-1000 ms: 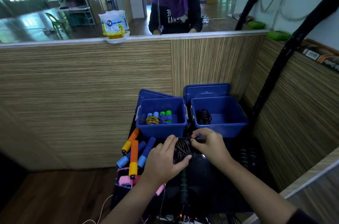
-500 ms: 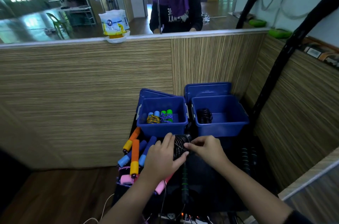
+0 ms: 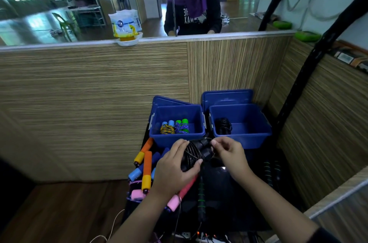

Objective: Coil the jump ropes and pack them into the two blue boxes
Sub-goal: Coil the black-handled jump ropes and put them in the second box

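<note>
My left hand (image 3: 175, 169) grips a coiled black jump rope (image 3: 196, 153) just in front of the two blue boxes. My right hand (image 3: 231, 153) pinches the thin rope end by the black handles at the coil's top. The left blue box (image 3: 177, 137) holds two coiled ropes, one with blue handles and one with green handles. The right blue box (image 3: 242, 139) holds one black coiled rope (image 3: 223, 126) at its left side. Loose ropes with orange-yellow (image 3: 147, 171), blue (image 3: 136, 172) and pink (image 3: 137, 194) foam handles lie to the left of my left hand.
Both boxes stand on a dark table (image 3: 229, 203) against a striped wooden wall, with their lids propped up behind them. A black rope with green-ringed handles (image 3: 201, 197) lies between my arms; another lies at the right (image 3: 270, 169). A black pole (image 3: 310, 59) leans on the right wall.
My right hand moved from the coil's far right to its top and now pinches the rope end there. My left hand has kept its grip on the coil.
</note>
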`<state>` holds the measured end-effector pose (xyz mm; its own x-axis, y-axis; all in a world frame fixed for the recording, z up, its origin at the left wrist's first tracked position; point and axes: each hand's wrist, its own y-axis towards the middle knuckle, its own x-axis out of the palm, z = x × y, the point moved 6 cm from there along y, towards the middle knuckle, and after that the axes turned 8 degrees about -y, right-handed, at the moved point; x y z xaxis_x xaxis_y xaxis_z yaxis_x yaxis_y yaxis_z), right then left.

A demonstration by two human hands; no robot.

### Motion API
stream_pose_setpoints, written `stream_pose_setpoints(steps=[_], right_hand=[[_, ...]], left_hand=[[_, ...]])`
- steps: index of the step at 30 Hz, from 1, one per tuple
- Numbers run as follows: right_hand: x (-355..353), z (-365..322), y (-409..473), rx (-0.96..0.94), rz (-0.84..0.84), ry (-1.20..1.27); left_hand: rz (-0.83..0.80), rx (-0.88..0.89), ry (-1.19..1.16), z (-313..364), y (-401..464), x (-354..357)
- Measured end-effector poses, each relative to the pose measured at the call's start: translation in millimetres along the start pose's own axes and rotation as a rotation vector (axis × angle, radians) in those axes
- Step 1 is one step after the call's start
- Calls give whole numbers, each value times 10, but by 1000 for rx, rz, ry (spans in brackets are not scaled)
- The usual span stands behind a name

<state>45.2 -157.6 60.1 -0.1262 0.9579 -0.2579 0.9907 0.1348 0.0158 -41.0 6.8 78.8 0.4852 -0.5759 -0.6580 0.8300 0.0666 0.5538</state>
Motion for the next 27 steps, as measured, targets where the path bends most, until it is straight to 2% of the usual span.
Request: stream_pose_setpoints(steps=[3, 6, 12, 16, 18, 22, 24, 27], right_hand=[[57, -23, 45, 118, -124, 200], [129, 11, 32, 315, -261, 370], [169, 111, 24, 447, -281, 416], [304, 186, -104, 591, -331, 560], [336, 183, -123, 570, -334, 561], [373, 104, -80, 393, -240, 482], [471, 60, -138, 349, -263, 498], [522, 17, -168, 238, -215, 365]], left_hand=[[9, 4, -84, 0, -17, -19], [27, 4, -97, -6, 10, -38], [83, 5, -158, 0, -19, -68], [115, 0, -159, 50, 75, -96], [100, -70, -145, 15, 115, -67], [145, -280, -227, -53, 109, 64], [202, -439, -296, -81, 135, 133], [162, -698, -443, -142, 169, 289]])
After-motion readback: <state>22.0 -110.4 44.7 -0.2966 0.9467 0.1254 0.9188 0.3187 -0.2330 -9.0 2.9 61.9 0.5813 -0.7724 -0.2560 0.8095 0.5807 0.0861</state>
